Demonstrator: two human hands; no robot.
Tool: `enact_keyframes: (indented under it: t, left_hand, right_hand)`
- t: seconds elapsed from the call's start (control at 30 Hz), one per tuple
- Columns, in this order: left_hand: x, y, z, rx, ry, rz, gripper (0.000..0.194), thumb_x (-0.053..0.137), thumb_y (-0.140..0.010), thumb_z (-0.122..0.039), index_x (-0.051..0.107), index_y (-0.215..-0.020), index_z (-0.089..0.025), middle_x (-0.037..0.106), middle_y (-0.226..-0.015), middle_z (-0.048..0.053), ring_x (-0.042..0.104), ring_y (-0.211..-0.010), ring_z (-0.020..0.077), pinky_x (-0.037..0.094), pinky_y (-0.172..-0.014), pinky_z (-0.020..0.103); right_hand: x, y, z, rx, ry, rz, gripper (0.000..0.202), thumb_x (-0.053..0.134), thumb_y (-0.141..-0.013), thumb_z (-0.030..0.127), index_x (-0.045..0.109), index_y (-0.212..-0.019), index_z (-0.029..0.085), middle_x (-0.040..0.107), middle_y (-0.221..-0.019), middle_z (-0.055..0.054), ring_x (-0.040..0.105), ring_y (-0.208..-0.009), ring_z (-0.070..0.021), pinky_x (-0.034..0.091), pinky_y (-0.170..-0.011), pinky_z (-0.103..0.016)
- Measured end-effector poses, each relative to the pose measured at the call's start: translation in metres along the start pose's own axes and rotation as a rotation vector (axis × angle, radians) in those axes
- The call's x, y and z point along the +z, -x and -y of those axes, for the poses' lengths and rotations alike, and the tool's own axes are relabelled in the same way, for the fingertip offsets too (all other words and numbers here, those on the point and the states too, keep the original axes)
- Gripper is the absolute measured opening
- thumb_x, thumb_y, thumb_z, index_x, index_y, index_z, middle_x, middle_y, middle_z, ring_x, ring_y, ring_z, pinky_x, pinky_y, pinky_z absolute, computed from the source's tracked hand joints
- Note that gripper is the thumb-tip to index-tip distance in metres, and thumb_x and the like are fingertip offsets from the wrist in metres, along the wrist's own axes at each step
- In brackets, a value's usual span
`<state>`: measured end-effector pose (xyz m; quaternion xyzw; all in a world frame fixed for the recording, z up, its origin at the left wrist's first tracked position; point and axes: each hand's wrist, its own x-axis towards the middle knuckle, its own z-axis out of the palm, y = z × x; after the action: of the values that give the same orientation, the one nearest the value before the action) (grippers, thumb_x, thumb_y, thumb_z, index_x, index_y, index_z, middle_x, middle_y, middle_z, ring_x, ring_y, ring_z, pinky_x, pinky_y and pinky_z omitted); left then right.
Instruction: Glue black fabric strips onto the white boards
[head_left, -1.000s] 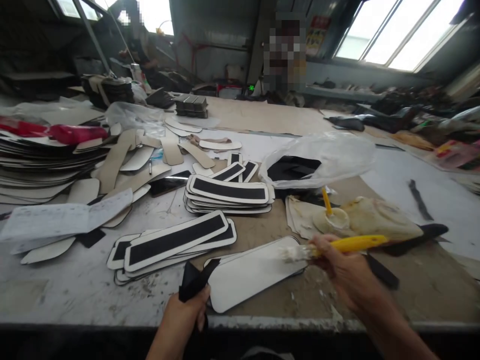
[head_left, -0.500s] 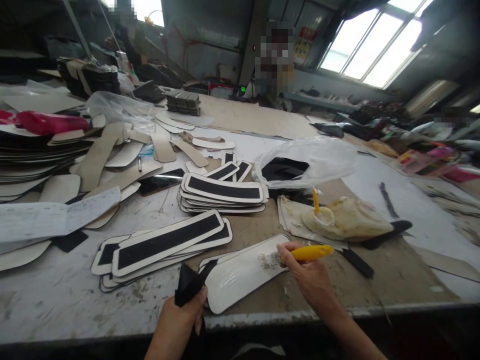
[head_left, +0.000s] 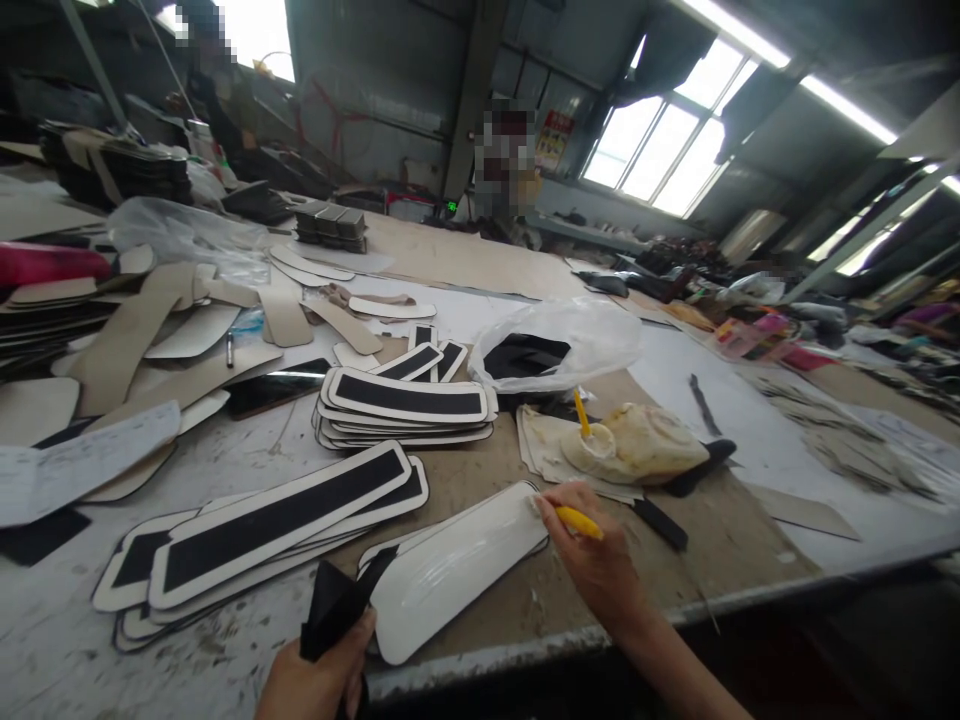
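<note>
My right hand [head_left: 592, 560] is closed around a brush with a yellow handle [head_left: 582, 522]. Its bristles, mostly hidden by my fingers, are at the far right end of a long, round-cornered white panel [head_left: 450, 580]. Wet, glossy streaks run along that panel, which lies on other panels near the table's front edge. At its near left end, my left hand [head_left: 322, 660] grips black strips [head_left: 330, 605] of what looks like fabric. To the left lies a pile of white panels with black strips on them [head_left: 281, 530]. Behind it stands a neater stack of similar, curved panels [head_left: 409, 400].
A glue-stained container [head_left: 649, 445] with a yellow stick [head_left: 582, 412] lies right of centre. Behind it is a clear plastic bag [head_left: 592, 335] with black pieces inside. A phone [head_left: 277, 388], loose panels and a paper sheet [head_left: 90, 460] cover the left side. Another person stands farther back.
The brush has moved to the panel's far right end, and its handle now points more toward me. My left hand still grips the black strips. The whole view has turned slightly right.
</note>
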<state>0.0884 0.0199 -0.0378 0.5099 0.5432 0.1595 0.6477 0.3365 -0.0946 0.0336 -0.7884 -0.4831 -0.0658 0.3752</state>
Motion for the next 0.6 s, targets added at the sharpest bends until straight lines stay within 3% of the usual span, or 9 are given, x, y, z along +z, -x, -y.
enact_keyframes:
  t: [0.13,0.27,0.37,0.6]
  left_hand:
    - [0.001,0.004,-0.006,-0.017,0.051,0.020,0.052,0.063,-0.058,-0.057,0.041,-0.027,-0.022,0.039,-0.027,-0.001,0.038,-0.033,0.0136,0.030,-0.047,0.029]
    - [0.003,0.012,-0.019,-0.029,0.071,-0.009,0.050,0.063,-0.060,-0.053,0.042,-0.028,-0.021,0.040,-0.027,-0.001,0.039,-0.034,0.0133,0.030,-0.048,0.029]
    - [0.004,0.015,-0.023,-0.031,0.095,-0.005,0.048,0.062,-0.060,-0.050,0.042,-0.028,-0.021,0.038,-0.027,-0.002,0.038,-0.034,0.0125,0.030,-0.048,0.028]
    - [0.004,0.013,-0.022,-0.045,0.110,-0.007,0.043,0.062,-0.060,-0.046,0.042,-0.032,-0.021,0.040,-0.030,-0.002,0.036,-0.034,0.0117,0.028,-0.045,0.028]
  right_hand:
    - [0.004,0.002,0.015,0.087,-0.128,0.053,0.015,0.050,-0.084,0.031,0.057,-0.077,0.019,0.058,-0.074,-0.004,0.057,-0.071,-0.0170,0.047,-0.065,-0.028]
    - [0.009,0.007,0.014,-0.052,0.001,0.022,0.010,0.053,-0.082,0.027,0.059,-0.079,0.019,0.058,-0.077,-0.005,0.055,-0.076,-0.0192,0.045,-0.074,-0.034]
    - [0.017,0.016,0.025,-0.061,-0.059,0.089,0.009,0.053,-0.082,0.024,0.061,-0.080,0.020,0.058,-0.078,-0.006,0.055,-0.077,-0.0193,0.045,-0.074,-0.034]
    - [0.045,0.028,0.086,0.352,-0.568,0.247,0.023,0.053,-0.082,0.036,0.057,-0.069,0.018,0.053,-0.064,0.000,0.053,-0.060,-0.0140,0.045,-0.056,-0.025]
